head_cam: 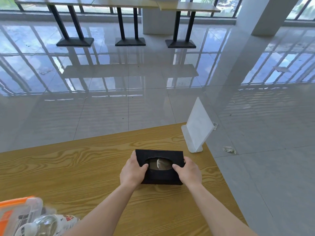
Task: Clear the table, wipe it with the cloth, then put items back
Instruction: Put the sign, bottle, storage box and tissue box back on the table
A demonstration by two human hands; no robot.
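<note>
Tissue box point(159, 153), black, oval opening: on wood-grain table point(76, 167), near its right edge. Left grip point(133, 171) and right grip point(188, 171) clasp its ends. White sign stand point(196, 130) at far corner. Beyond: glossy tiled floor point(119, 103), pedestal tables point(130, 42), windows.

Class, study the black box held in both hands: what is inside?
Through the oval opening of the black box a pale tissue tip shows in a dim interior. The box's top, the left hand and the right hand cover the rest; how full it is cannot be told.
</note>
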